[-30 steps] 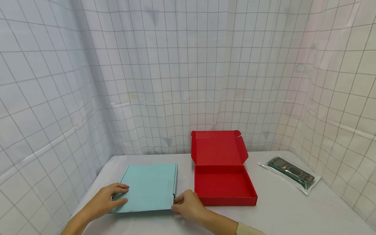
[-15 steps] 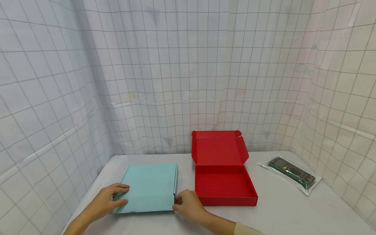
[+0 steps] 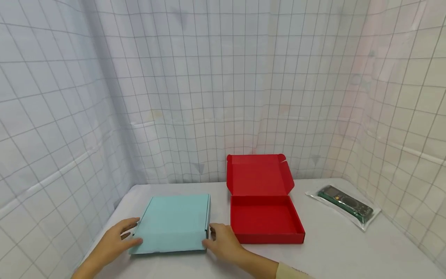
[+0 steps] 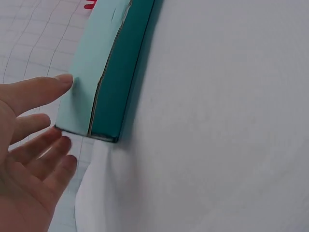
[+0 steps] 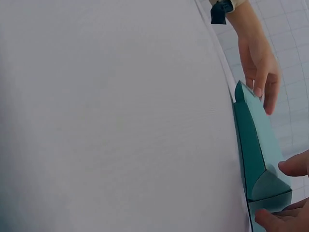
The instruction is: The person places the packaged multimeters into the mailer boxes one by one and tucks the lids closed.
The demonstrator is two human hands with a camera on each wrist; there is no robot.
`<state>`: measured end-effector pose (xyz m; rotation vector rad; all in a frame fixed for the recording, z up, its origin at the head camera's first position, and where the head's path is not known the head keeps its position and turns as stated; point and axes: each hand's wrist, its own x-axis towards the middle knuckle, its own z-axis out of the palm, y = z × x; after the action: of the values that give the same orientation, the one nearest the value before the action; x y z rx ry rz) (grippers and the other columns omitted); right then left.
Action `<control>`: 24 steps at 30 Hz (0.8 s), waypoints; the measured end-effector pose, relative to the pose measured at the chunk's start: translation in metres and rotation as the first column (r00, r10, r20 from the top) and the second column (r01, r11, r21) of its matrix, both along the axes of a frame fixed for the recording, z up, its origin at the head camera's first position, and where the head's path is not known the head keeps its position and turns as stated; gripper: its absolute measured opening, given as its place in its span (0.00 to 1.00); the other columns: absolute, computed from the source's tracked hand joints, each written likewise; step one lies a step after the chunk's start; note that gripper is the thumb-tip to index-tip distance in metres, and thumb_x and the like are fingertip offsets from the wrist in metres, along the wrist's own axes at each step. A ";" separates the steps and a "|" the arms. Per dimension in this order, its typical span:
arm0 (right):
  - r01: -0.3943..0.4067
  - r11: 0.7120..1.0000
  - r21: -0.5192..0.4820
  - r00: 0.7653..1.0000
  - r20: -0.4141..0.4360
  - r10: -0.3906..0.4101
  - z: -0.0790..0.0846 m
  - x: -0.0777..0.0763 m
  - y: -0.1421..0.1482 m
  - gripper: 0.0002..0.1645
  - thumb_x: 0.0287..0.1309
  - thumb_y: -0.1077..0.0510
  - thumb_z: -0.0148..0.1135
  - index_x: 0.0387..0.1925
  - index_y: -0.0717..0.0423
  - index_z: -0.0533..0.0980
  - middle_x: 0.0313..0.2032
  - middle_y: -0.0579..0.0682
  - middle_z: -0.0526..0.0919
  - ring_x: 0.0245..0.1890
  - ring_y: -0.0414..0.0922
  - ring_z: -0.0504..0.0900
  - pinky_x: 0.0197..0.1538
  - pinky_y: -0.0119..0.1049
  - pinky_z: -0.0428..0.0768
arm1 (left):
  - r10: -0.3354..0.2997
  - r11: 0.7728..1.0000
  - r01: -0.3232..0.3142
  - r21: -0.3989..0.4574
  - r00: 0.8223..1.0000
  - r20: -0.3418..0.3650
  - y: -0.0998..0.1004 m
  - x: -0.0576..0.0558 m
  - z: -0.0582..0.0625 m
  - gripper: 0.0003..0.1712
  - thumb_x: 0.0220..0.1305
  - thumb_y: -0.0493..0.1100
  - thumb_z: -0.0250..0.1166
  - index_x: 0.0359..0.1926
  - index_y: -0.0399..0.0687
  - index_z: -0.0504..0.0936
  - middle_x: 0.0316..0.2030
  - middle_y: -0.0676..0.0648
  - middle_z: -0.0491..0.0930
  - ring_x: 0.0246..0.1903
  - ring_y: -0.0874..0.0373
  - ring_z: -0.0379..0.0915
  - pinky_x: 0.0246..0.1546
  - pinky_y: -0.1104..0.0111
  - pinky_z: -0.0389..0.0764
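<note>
Pale blue cardboard forms the flat box (image 3: 174, 217) between our two hands, on the left part of the white-covered worktop (image 3: 334, 257). Its lid is down over the tray, so we cannot see what it holds. Our left hand (image 3: 113, 241) has its fingers spread beside the front left corner, thumb at the lid's edge; we cannot tell if it touches. Our right hand (image 3: 225, 242) curves at the front right corner, thumb and fingers apart; whether they pinch the cardboard, we cannot tell. Just to its right, a red box (image 3: 266, 239) has its lid (image 3: 259, 176) raised, showing us its red floor. At far right, a clear bag (image 3: 314, 195) holds a dark, green-edged meter (image 3: 345, 201).
</note>
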<state>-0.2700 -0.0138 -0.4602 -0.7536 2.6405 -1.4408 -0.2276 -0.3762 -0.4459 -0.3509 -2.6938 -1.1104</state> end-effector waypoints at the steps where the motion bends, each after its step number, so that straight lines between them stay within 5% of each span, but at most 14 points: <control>1: -0.002 1.000 -0.016 1.000 0.024 0.003 0.000 -0.001 0.000 0.19 0.59 0.60 0.74 0.50 0.64 0.83 0.40 0.51 0.86 0.37 0.44 0.77 0.40 0.37 0.80 | -0.014 0.999 0.012 0.040 0.998 0.060 -0.005 0.000 0.000 0.42 0.64 0.43 0.75 0.68 0.22 0.68 0.65 0.23 0.69 0.61 0.28 0.71 0.52 0.53 0.83; 4: -0.003 0.999 -0.036 0.997 0.083 0.006 -0.001 -0.002 -0.001 0.30 0.60 0.60 0.74 0.61 0.68 0.77 0.52 0.54 0.85 0.46 0.47 0.78 0.50 0.44 0.83 | -0.082 0.989 0.053 0.137 0.974 0.212 -0.016 0.000 -0.001 0.43 0.68 0.42 0.71 0.71 0.18 0.61 0.67 0.19 0.65 0.61 0.25 0.70 0.51 0.57 0.84; 7: -0.002 0.999 -0.054 0.990 0.138 0.010 -0.002 -0.002 -0.003 0.34 0.61 0.61 0.74 0.65 0.69 0.74 0.57 0.56 0.83 0.53 0.48 0.79 0.58 0.50 0.81 | -0.141 0.976 0.084 0.201 0.947 0.290 -0.024 -0.002 -0.001 0.45 0.70 0.42 0.69 0.71 0.16 0.57 0.68 0.18 0.61 0.63 0.22 0.66 0.51 0.59 0.84; 15: -0.021 0.993 -0.117 0.982 0.187 0.043 -0.001 -0.004 -0.005 0.32 0.59 0.64 0.75 0.63 0.68 0.76 0.57 0.55 0.84 0.56 0.51 0.83 0.57 0.49 0.81 | -0.233 0.950 0.136 0.281 0.908 0.347 -0.033 -0.003 -0.003 0.45 0.70 0.39 0.68 0.67 0.07 0.52 0.66 0.15 0.60 0.63 0.24 0.67 0.51 0.63 0.83; 24: -0.018 0.997 -0.075 0.985 0.171 0.031 0.003 -0.002 -0.007 0.27 0.59 0.65 0.75 0.59 0.67 0.79 0.54 0.54 0.86 0.51 0.47 0.83 0.56 0.50 0.82 | -0.268 0.931 0.154 0.331 0.904 0.334 -0.035 -0.007 -0.005 0.43 0.69 0.35 0.69 0.65 0.05 0.53 0.60 0.16 0.69 0.59 0.30 0.74 0.50 0.62 0.84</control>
<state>-0.2725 -0.0206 -0.4571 -0.6338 2.4546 -1.5288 -0.2349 -0.4113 -0.4512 -0.4274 -2.7830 -1.7901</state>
